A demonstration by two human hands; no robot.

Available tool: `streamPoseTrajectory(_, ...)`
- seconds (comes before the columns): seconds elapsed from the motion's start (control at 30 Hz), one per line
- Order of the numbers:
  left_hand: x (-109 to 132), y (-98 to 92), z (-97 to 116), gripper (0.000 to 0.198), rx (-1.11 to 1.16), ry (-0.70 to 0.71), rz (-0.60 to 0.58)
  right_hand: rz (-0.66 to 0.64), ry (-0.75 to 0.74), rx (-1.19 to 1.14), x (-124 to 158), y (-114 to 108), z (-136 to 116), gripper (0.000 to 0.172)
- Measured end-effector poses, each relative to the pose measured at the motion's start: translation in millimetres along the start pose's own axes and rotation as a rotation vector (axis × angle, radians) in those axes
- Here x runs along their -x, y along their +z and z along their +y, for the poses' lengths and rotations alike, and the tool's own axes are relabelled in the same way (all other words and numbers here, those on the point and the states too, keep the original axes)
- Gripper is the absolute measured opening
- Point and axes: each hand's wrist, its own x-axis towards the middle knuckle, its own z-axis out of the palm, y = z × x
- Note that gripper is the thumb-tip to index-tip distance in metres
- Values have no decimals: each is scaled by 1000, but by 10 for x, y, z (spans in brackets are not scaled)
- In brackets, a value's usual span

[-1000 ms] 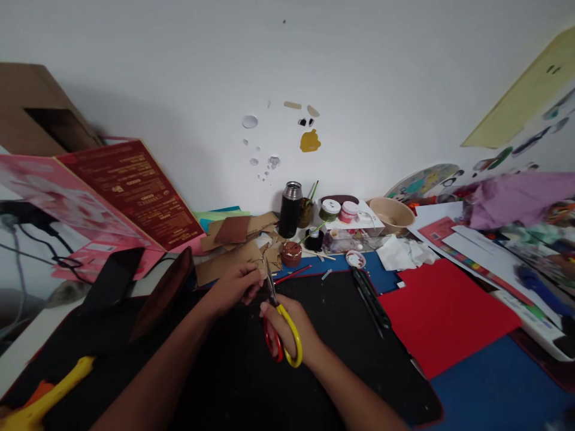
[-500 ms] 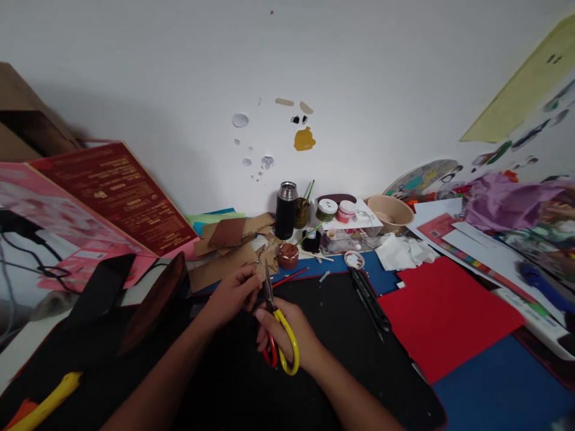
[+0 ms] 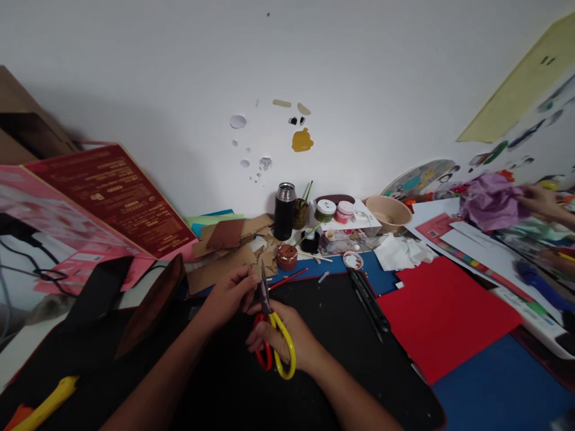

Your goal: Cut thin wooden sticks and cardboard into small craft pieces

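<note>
My right hand point(image 3: 287, 338) is closed around the scissors point(image 3: 264, 293), which have one red and one yellow handle loop. Their blades point away from me, slightly parted, with the tips beside the fingertips of my left hand point(image 3: 233, 293). That hand pinches a small tan piece that looks like cardboard, mostly hidden by the fingers. Just beyond lie cardboard scraps point(image 3: 224, 269) and a brown paint jar point(image 3: 287, 256) with a brush in it. Beneath both hands spreads a black mat point(image 3: 332, 335).
A black bottle point(image 3: 284, 215), paint jars point(image 3: 326, 209) and a beige bowl point(image 3: 389, 212) line the wall. Red paper point(image 3: 449, 320) lies right, near black pens point(image 3: 368, 302). A red folder point(image 3: 112, 197) stands left. Another person's hand point(image 3: 539, 200) touches purple crumpled paper point(image 3: 492, 200).
The scissor handles have spread further apart and the blades have shifted slightly left. At the far right, another person's hand now shows by the purple crumpled paper.
</note>
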Motion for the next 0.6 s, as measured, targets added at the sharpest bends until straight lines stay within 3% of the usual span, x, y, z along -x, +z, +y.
streamPoseTrajectory(0.4,-4,26,5,40,11,1,4,-65,4,26,46,-18,-22,82)
streamPoseTrajectory(0.6,-1,44,18,41,21,-3,-9,-46,-8,71,34,-10,39,72)
